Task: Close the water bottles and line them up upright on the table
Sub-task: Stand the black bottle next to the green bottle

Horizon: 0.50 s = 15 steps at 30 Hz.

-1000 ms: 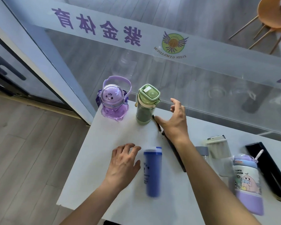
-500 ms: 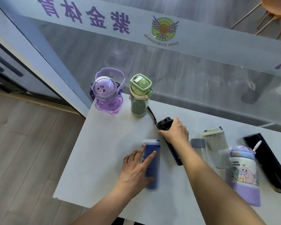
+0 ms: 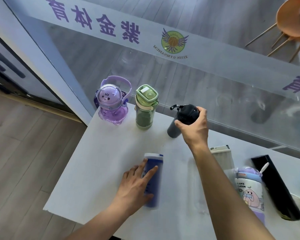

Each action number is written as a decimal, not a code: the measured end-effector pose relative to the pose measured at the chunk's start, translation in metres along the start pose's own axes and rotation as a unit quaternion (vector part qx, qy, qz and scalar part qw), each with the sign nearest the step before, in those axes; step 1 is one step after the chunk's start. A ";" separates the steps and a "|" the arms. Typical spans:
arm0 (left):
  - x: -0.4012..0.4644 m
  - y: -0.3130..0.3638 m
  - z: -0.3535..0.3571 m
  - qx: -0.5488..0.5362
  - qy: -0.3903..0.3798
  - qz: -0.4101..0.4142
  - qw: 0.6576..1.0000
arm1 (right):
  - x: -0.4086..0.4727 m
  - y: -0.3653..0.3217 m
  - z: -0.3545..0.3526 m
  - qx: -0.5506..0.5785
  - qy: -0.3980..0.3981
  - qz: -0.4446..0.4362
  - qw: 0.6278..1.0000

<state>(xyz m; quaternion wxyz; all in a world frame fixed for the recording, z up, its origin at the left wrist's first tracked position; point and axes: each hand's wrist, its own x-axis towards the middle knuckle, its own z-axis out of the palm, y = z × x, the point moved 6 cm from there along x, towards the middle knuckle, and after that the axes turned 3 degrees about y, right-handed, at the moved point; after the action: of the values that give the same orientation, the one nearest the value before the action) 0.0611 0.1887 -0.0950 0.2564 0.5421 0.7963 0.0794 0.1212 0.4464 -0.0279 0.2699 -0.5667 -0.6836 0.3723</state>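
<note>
A purple bear-shaped bottle and a green bottle stand upright side by side at the back of the white table. Just right of the green one, my right hand grips the top of a black bottle, which stands nearly upright with its base on the table. A blue bottle with a white cap lies on its side near the front, and my left hand rests on it with fingers over its body.
A clear bottle with a pale lid and a purple-white cartoon bottle with a straw stand at the right. A long black box lies beyond them. A glass wall with lettering runs along the table's back edge.
My right hand has lifted the black bottle from lying on the table and stood it up next to the green bottle. My left hand has settled onto the blue bottle.
</note>
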 end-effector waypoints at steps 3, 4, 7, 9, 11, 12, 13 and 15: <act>0.000 0.000 0.001 0.002 0.004 -0.001 1.000 | -0.004 -0.003 0.006 0.007 -0.018 -0.017 1.000; 0.000 0.000 0.001 0.003 0.004 -0.001 1.000 | -0.005 -0.004 0.009 0.007 -0.021 -0.022 0.999; 0.000 0.001 0.002 0.004 0.006 0.000 1.000 | -0.009 -0.008 0.015 0.013 -0.028 -0.035 0.999; -0.001 0.001 0.002 0.004 0.009 0.001 1.000 | -0.010 -0.011 0.020 0.015 -0.034 -0.041 0.998; -0.001 0.000 0.002 0.004 0.009 0.000 1.000 | -0.012 -0.012 0.022 0.013 -0.038 -0.046 0.998; -0.002 0.000 0.002 0.005 0.010 0.000 1.000 | -0.013 -0.012 0.022 0.013 -0.038 -0.045 0.998; -0.002 0.000 0.002 0.006 0.009 -0.001 1.000 | -0.014 -0.011 0.022 0.012 -0.037 -0.044 0.998; -0.001 -0.001 0.003 0.005 0.007 -0.005 1.000 | -0.015 -0.010 0.022 0.009 -0.036 -0.045 0.998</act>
<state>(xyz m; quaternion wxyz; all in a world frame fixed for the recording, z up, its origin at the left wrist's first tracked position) 0.0620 0.1867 -0.0975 0.2486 0.5388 0.8011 0.0781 0.1014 0.4265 -0.0314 0.2666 -0.5194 -0.7141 0.3863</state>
